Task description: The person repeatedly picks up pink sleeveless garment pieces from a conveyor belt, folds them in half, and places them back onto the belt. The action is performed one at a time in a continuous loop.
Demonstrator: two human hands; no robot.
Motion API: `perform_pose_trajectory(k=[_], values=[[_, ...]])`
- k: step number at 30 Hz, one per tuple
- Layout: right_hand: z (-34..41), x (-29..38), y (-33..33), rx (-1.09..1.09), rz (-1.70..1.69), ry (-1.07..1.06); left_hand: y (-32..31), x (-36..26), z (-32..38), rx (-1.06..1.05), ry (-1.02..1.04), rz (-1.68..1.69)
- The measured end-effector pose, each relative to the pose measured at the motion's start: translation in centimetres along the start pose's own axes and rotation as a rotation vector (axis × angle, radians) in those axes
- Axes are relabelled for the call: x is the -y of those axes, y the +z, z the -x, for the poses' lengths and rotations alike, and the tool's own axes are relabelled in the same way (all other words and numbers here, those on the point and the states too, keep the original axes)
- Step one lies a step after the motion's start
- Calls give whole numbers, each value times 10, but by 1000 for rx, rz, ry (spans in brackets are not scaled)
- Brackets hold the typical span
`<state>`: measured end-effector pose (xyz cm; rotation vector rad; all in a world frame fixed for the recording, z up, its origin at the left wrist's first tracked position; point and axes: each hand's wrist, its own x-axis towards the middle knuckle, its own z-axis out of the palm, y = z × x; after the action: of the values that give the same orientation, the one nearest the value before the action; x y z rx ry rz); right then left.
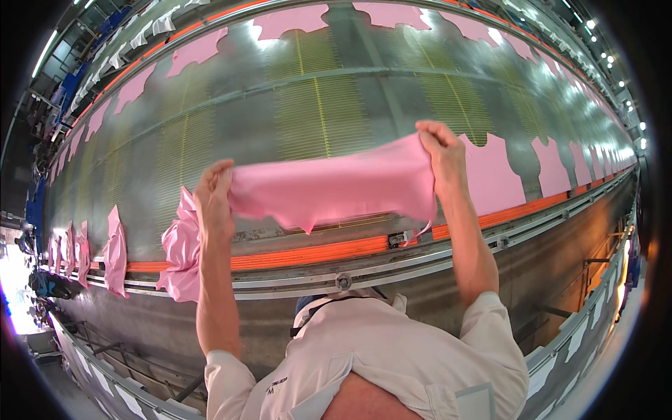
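A pink fabric piece (331, 189) is stretched between my two hands above the near side of a long table (236, 131). My left hand (216, 194) grips its left end, and my right hand (443, 152) pinches its upper right corner. The lower edge of the cloth hangs loose and is slightly blurred. Just left of my left forearm lies a crumpled pink fabric piece (181, 247), partly hidden by that arm. To the right of my right hand a flat pink fabric piece (491, 173) lies on the table.
More flat pink pieces (289, 21) line the far edge, and folded ones (115, 252) lie along the near left edge. An orange strip (315, 252) and a metal rail (294, 283) run along the near side. Racks with white pieces (577, 341) stand behind me.
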<state>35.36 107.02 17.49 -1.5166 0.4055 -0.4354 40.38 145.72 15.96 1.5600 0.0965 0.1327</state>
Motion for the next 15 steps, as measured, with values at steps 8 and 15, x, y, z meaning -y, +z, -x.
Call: perform_pose_trajectory(k=[8, 15], values=[[-41, 28, 6, -14, -106, -187, 25, -51, -40, -11, 206, 44], [-7, -22, -21, -25, 46, -97, 17, -1, 27, -37, 39, -170]])
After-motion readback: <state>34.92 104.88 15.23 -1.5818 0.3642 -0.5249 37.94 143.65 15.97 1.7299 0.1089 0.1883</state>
